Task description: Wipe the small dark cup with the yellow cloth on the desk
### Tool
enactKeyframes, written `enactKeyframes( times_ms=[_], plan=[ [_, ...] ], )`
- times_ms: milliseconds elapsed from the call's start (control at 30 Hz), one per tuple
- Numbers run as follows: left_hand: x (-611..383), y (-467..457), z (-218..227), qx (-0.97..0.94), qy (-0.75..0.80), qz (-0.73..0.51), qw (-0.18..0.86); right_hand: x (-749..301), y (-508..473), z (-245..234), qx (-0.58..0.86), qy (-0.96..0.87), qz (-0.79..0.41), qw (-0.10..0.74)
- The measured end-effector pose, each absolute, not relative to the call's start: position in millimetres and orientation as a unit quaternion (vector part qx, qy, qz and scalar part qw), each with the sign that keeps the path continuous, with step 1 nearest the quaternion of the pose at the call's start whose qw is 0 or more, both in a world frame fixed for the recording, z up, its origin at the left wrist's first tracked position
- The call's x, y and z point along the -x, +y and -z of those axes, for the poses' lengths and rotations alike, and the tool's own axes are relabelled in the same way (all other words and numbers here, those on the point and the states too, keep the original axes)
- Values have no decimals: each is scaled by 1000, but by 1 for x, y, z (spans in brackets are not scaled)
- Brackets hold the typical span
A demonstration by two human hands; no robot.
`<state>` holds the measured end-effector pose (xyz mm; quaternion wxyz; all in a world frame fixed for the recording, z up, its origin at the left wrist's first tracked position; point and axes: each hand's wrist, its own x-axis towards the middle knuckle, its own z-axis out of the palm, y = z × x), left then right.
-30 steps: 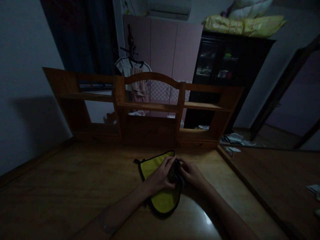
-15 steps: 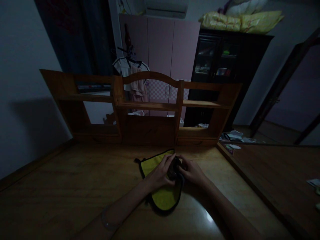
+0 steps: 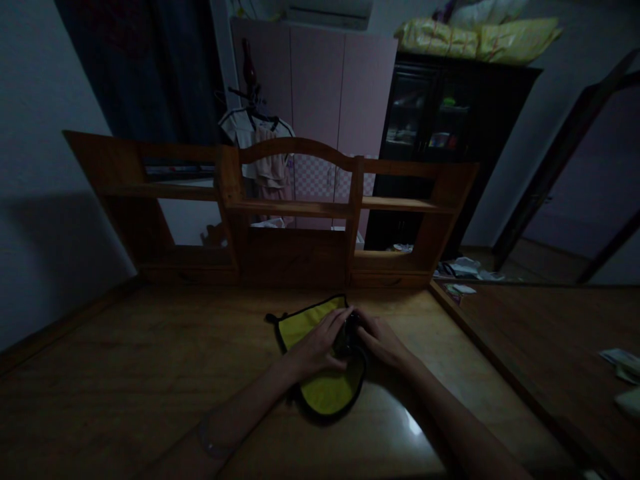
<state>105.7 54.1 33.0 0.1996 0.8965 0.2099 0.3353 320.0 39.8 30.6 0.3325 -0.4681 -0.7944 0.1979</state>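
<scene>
We are holding dark object (image 3: 343, 341) between hands: left hand (image 3: 318, 343) cupping its left side, right hand (image 3: 379, 339) gripping at its upper right. Object is sitting over right part of yellow cloth (image 3: 330, 393), resting or lifted we cannot tell; cloth is lying on wooden tabletop (image 3: 200, 353).

Yellow cloth (image 3: 330, 392) and shelf (image 3: 295, 209) have risen in view.

That yellow cloth (image 3: 333, 392) looks like matt fabric with dark edging (image 3: 323, 419). The dark object (image 3: 343, 343) over it is kinda glossy, can't tell what material. The tabletop (image 3: 200, 353) under the cloth: smooth, shiny wood; the shelf unit (image 3: 295, 209) behind it, duller wood.
</scene>
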Motion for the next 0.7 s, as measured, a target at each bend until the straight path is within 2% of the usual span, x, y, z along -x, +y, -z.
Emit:
enactKeyframes(
  times_ms=[700],
  plan=[
    [-103, 57, -30, -902, 212, -323, 192, -315, 41, -29, 472, -797, -165, 340]
  ],
)
